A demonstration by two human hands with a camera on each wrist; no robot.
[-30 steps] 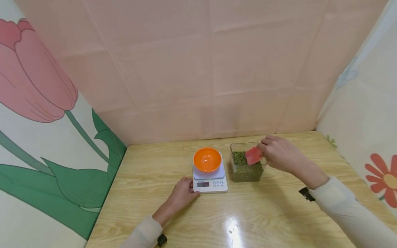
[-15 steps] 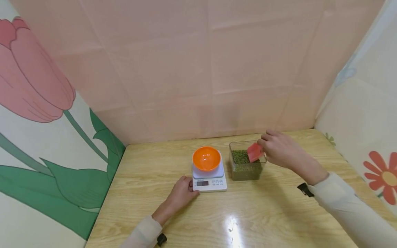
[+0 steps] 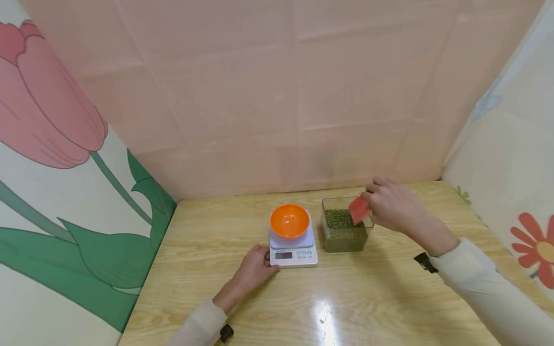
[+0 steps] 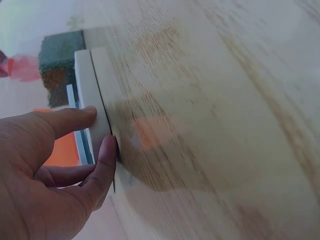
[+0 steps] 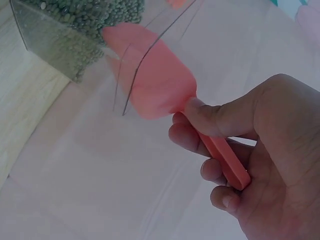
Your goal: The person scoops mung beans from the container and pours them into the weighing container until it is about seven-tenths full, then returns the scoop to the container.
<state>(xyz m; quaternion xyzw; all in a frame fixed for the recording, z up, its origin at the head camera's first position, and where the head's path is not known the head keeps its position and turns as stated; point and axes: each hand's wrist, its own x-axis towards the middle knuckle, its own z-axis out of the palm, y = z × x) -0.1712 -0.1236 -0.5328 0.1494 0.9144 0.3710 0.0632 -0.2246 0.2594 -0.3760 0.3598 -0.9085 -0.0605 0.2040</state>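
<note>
My right hand [image 3: 391, 204] holds a red scoop [image 5: 155, 75] by its handle, thumb along the top and fingers curled beneath. The scoop's blade dips into a clear square container [image 3: 345, 245], its tip at the green mung beans [image 3: 337, 218] inside. To the left stands a white kitchen scale [image 3: 294, 259] with an orange bowl [image 3: 289, 221] on its platform; the bowl's visible inside is bare. My left hand [image 3: 252, 269] grips the scale's front left corner. In the left wrist view, thumb and fingers [image 4: 106, 150] bend around the scale's edge.
The wooden table [image 3: 195, 269] meets a pink cloth-covered wall [image 3: 242, 120] at the back. Walls with painted flowers stand on the left and right. A few small dark specks lie near the bright reflection at the front.
My right hand has drawn the scoop slightly right within the container, toward its right wall. The left hand stays at the scale, and the bowl has not moved.
</note>
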